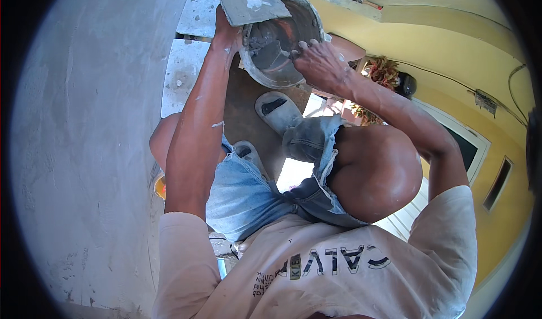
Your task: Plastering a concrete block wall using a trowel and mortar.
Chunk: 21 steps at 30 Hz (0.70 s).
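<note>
A person looks down along their own body while perched high beside a freshly plastered grey wall (84, 149), which fills the left of the view. They wear a pale printed T-shirt and frayed denim shorts; one bare knee (375, 175) is bent up at centre right, and a dusty grey shoe (276, 111) rests on a brown plank (243, 110) below.

The left hand (224, 34) is stretched forward and closed around the handle side of a flat rectangular plastering board (248, 0) smeared with grey mortar. The board sits at the top of the view, its long axis running roughly left to right and tilted, with its lower edge overlapping the rim of the bucket.

The right hand (319, 62) reaches in from the right and rests on the near right rim of a round mortar bucket (279, 39), fingers curled over the edge and dusted with cement. Whether it grips a tool inside is not clear; the fingers appear to hold only the rim.

The bucket stands just beyond the shoe, directly between the two hands, with wet grey mortar (261, 41) heaped against its left inner side, just below the board. The left hand is the nearer one to that mortar; the right hand lies across the bucket's opening from it.

Pale concrete blocks (183, 65) stand between the wall and the plank. On the right is a yellow building wall (451, 65) with a potted plant (384, 73) far below.
</note>
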Available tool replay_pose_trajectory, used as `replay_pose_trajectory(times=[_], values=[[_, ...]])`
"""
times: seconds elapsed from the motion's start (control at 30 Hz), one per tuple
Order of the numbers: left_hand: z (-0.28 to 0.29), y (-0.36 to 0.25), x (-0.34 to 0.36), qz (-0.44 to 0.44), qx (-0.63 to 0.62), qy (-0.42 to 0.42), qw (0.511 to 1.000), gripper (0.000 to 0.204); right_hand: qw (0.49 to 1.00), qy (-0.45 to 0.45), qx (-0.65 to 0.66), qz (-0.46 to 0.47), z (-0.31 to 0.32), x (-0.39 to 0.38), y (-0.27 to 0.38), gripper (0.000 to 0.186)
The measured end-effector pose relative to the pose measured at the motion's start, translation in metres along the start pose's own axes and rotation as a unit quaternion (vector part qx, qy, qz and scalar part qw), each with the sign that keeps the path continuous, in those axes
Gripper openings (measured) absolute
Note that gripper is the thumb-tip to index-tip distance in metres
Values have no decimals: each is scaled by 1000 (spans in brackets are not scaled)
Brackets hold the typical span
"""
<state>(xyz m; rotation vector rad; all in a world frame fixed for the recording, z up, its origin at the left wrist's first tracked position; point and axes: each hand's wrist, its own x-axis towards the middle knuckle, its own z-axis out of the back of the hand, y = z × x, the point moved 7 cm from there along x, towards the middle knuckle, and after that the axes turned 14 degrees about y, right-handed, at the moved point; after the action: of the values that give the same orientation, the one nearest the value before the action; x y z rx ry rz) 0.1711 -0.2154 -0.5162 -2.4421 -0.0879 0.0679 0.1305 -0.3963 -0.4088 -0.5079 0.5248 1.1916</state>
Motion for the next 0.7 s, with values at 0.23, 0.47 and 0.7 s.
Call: replay_pose_trajectory(times=[0.23,0.47,0.7], values=[[-11,23,9,12,62,-1,998,31,980,-59,103,-160,12,2,-56,20],[-38,8,2,-37,343,63,936,25,962,12,189,-195,27,-40,-91,15],[-29,27,11,-103,330,-24,938,23,953,152,250,-84,-49,-31,-86,20]])
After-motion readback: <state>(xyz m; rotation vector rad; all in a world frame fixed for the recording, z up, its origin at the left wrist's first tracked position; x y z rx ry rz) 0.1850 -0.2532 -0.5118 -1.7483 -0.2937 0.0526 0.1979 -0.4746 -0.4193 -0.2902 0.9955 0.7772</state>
